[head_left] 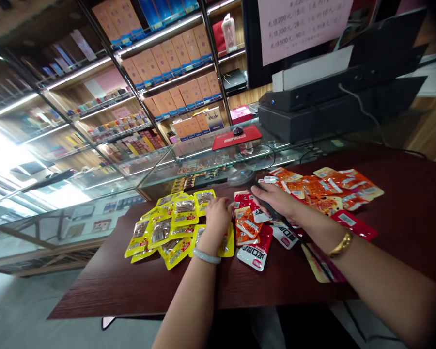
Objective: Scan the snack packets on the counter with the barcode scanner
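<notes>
Brightly lit wooden shelves [174,78] stand beyond a dark red-brown wooden table [94,291] bearing shiny yellow plastic packets [162,231]; beside them is the left hand [219,213], grip unclear; the right hand [275,198] grips a slim black handle [276,214].

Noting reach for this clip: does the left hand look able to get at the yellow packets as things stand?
Likely yes: the left hand is at the edge of the yellow packets, and no object shows between them. The right hand is farther right, out of the way.
</notes>
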A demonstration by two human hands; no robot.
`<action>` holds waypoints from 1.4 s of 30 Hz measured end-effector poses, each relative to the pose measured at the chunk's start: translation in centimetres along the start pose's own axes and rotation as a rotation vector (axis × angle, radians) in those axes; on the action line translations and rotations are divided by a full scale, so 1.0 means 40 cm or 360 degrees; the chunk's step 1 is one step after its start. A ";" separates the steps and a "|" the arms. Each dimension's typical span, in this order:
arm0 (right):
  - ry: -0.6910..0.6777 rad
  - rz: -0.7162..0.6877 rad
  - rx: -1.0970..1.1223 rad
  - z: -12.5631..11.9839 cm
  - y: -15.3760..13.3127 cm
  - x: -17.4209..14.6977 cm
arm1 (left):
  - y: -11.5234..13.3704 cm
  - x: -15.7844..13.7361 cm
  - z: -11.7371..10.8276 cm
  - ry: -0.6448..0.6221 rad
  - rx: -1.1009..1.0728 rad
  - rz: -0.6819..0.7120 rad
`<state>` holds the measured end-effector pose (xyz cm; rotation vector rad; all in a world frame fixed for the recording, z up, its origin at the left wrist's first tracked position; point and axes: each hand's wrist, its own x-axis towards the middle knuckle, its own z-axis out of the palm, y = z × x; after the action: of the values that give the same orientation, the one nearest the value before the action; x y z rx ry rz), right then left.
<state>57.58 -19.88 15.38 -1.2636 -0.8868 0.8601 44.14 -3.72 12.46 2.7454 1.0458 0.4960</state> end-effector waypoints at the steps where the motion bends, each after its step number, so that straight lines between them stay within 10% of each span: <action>1: 0.0000 -0.0002 -0.0009 -0.001 0.003 0.002 | 0.005 0.000 0.012 -0.0059 0.0040 -0.0021; 18: 0.0004 0.0051 0.0023 0.012 -0.006 -0.013 | -0.056 0.025 0.009 0.0122 -0.0905 -0.0552; 31: -0.0098 -0.0004 0.0013 0.013 0.002 -0.012 | -0.009 0.010 0.026 -0.0358 -0.2047 -0.0533; 42: -0.0146 0.0056 -0.0026 0.017 0.005 -0.018 | -0.039 0.022 -0.007 0.0232 -0.2396 -0.0762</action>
<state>56.66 -20.21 15.20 -1.2652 -0.9484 0.9464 43.69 -1.96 12.53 1.1257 0.7515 0.8847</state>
